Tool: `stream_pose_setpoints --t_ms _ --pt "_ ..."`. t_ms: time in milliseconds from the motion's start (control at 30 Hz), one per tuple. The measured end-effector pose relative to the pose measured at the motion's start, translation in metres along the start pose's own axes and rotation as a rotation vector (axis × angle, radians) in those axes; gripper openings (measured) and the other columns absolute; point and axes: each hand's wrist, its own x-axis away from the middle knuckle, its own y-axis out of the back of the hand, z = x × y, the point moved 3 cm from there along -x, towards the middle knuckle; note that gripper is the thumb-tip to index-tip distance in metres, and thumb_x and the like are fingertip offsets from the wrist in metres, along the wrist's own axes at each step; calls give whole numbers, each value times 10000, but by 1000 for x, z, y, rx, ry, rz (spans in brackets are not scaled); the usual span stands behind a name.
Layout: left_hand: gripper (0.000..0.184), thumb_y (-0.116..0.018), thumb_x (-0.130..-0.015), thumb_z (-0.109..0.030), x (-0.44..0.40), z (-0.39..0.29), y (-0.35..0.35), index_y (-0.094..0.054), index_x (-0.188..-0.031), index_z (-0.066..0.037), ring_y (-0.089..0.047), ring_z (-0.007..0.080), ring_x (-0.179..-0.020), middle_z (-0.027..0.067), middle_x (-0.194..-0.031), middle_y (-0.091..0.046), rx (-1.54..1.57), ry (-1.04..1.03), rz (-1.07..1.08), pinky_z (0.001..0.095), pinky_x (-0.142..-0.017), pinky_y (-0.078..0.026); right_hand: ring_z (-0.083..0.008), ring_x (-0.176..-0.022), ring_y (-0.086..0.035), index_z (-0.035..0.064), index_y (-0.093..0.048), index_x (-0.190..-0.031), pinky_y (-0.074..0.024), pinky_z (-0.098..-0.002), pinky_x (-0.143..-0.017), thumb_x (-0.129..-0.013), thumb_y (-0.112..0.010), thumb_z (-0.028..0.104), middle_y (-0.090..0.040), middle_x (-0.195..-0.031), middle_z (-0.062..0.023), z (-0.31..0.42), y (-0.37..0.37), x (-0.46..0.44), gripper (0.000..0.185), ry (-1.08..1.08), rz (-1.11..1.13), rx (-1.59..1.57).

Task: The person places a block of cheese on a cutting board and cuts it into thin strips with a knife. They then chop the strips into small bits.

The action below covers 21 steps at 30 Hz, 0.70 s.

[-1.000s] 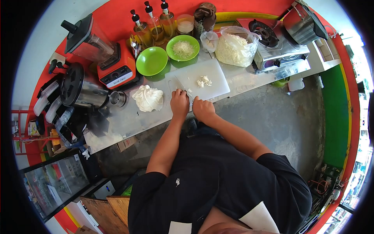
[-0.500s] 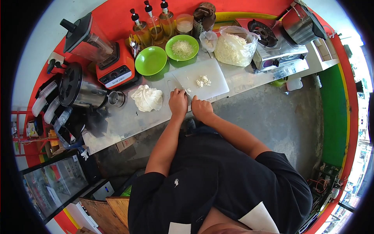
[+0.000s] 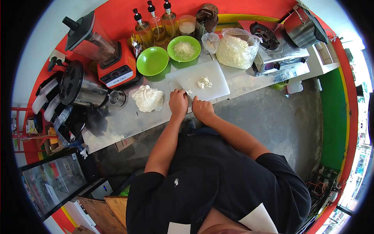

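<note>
- White rectangular plastic cutting board [image 3: 217, 75]: unmoved since a second ago.
- Bare right hand [image 3: 203, 110]: curled closed at the board's near edge, a touch farther left than before; cannot tell its grip.
- Bare left hand [image 3: 178, 103]: fingers bent down at the board's near-left corner, likewise shifted slightly; grip unclear.
- Loose, chopped white pieces [image 3: 204, 82]: mid-board, unchanged.

White slivers [image 3: 204, 82] lie heaped on the white board [image 3: 218, 76].

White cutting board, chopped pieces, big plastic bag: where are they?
White cutting board [image 3: 200, 71], head view: bare upper part.
Chopped pieces [image 3: 204, 82], head view: middle of the pile.
Big plastic bag [image 3: 235, 55], head view: its front side.
</note>
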Motion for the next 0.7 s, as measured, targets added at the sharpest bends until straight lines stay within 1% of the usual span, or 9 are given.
stream_pose_setpoints --t_ms 67,267,333,400,500,567,600,667,700 --pt "74 -675 -845 -115 -1 -1 1 -713 -892 -73 -630 353 -934 109 -935 -659 4 -4 3 455 -781 -531 -363 -822 -753 27 -532 -995 -592 -463 -742 -1020 -497 215 -740 -837 -202 0 5 -4 193 59 -55 23" --pt "103 -679 -839 -107 -4 0 1 -728 -918 -63 -634 372 -917 132 -935 -668 -7 47 57 462 -793 -529 -358 -854 -753 19 -530 -1003 -588 -467 -754 -1017 -515 218 -738 -866 -216 5 13 -1 199 36 -10 17" --pt "121 -686 -837 -112 -3 1 1 -738 -930 -56 -635 374 -925 135 -943 -678 45 61 -1 459 -800 -528 -359 -859 -752 18 -526 -1011 -587 -470 -757 -1021 -516 229 -737 -867 -218 1 0 -3 211 16 1 -25" --pt "127 -687 -837 -110 -2 1 0 -743 -937 -55 -636 374 -927 136 -945 -682 39 43 -14 456 -803 -528 -360 -863 -751 17 -523 -1019 -586 -472 -760 -1026 -517 241 -736 -868 -221 -2 -7 -6 224 -1 16 -65" --pt "131 -688 -842 -105 1 3 -1 -749 -946 -54 -636 373 -929 137 -946 -686 44 22 -26 452 -810 -527 -384 -851 -745 16 -514 -1033 -585 -487 -763 -1040 -501 261 -734 -849 -224 -4 -7 -5 245 19 7 -63" --pt "128 -688 -846 -102 1 1 -2 -750 -947 -55 -636 372 -927 138 -943 -685 57 22 -44 450 -812 -526 -427 -843 -730 9 -509 -1044 -580 -506 -772 -1044 -498 288 -729 -853 -242 -7 -1 -4 280 10 1 -148" --pt "118 -686 -853 -102 1 1 -2 -746 -944 -56 -636 370 -926 139 -941 -683 66 20 -54 451 -811 -525 -427 -843 -730 9 -509 -1044 -580 -506 -772 -1044 -498 288 -729 -853 -242 -8 1 -3 280 17 -1 -140" --pt "108 -685 -860 -102 1 3 -2 -742 -940 -58 -636 369 -925 140 -939 -681 74 25 -74 451 -811 -524 -465 -871 -714 -2 -511 -1060 -569 -530 -791 -1039 -505 309 -721 -897 -275 -13 1 5 312 -43 8 -205" --pt "95 -677 -873 -104 1 3 -3 -732 -939 -62 -633 354 -945 122 -951 -679 86 31 -55 442 -822 -526 -465 -871 -714 -2 -511 -1060 -569 -530 -791 -1039 -505 309 -721 -897 -275 -16 0 8 312 -35 10 -198"
